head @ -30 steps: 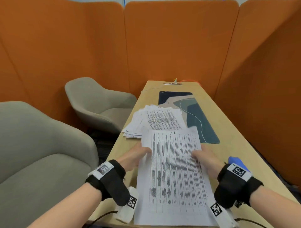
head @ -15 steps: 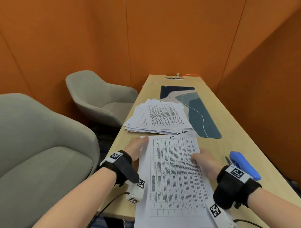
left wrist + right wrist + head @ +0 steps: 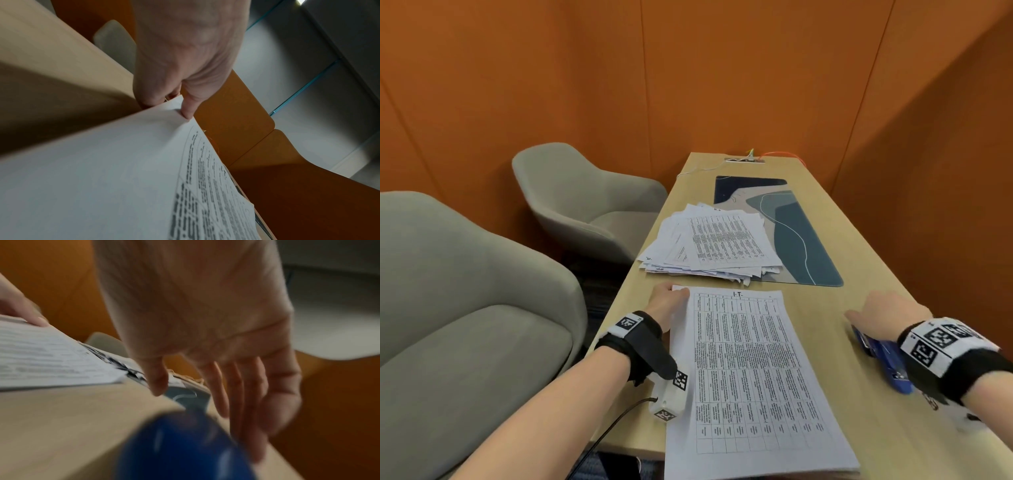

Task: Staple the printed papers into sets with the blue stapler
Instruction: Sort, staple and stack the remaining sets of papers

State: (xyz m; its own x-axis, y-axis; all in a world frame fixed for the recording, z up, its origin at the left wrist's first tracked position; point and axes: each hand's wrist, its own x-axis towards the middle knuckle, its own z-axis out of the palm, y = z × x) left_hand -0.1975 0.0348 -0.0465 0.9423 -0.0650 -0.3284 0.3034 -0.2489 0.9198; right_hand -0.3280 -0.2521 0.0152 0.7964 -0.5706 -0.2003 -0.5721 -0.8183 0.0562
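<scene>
A set of printed papers (image 3: 753, 373) lies flat on the wooden table (image 3: 825, 301) in front of me, hanging over the near edge. My left hand (image 3: 671, 303) pinches its far left corner, with the thumb (image 3: 188, 112) on top of the sheet (image 3: 102, 178). The blue stapler (image 3: 883, 356) lies on the table to the right of the set. My right hand (image 3: 883, 315) hovers over the stapler's front with fingers (image 3: 236, 386) spread and straight, holding nothing; the stapler (image 3: 185, 447) shows blurred just below the palm. A loose heap of printed papers (image 3: 715, 246) lies farther back.
A dark blue and teal desk mat (image 3: 791, 233) lies under the heap's right side. Two grey armchairs (image 3: 582, 202) stand left of the table. Orange partition walls (image 3: 928, 171) enclose the far end and right side. A cable socket (image 3: 744, 159) sits at the table's far end.
My right hand let go of the paper set and moved right onto the stapler. The left hand slid up to the set's far left corner. The set now lies flat.
</scene>
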